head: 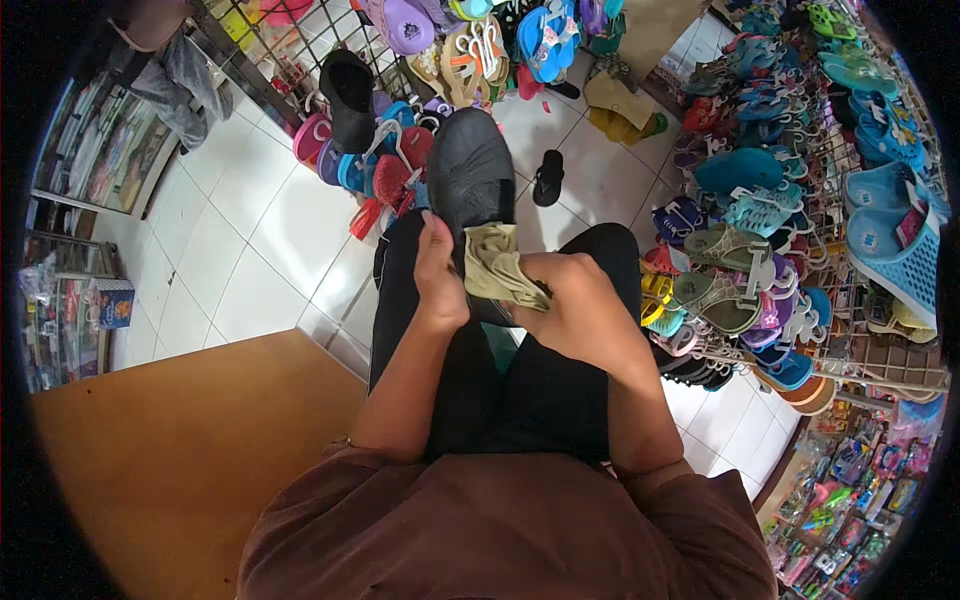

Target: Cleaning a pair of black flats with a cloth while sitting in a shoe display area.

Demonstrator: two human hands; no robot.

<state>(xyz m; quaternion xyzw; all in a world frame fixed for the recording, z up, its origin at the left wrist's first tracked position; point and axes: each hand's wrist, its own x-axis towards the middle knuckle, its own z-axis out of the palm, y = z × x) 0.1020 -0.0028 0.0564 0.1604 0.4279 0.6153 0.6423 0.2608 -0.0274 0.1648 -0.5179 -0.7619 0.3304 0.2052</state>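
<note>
A black slip-on shoe [471, 165] points away from me above my lap, its toe at the far end. Along its left side my left hand [439, 274] grips it, thumb up near the upper. My right hand [566, 296] holds a crumpled khaki cloth [495, 262] against the rear of the shoe, around the opening. The cloth covers part of the shoe's heel, and the fingers of my right hand are partly hidden. Under both hands are my legs in black trousers [517, 405].
Racks of hanging sandals [739, 247] stand close on my right. More sandals hang on a wire grid ahead, beside another black shoe [347, 101]. A black flip-flop [549, 178] lies on the tiles. A wooden panel [217, 450] is at left; a person [172, 86] is far left.
</note>
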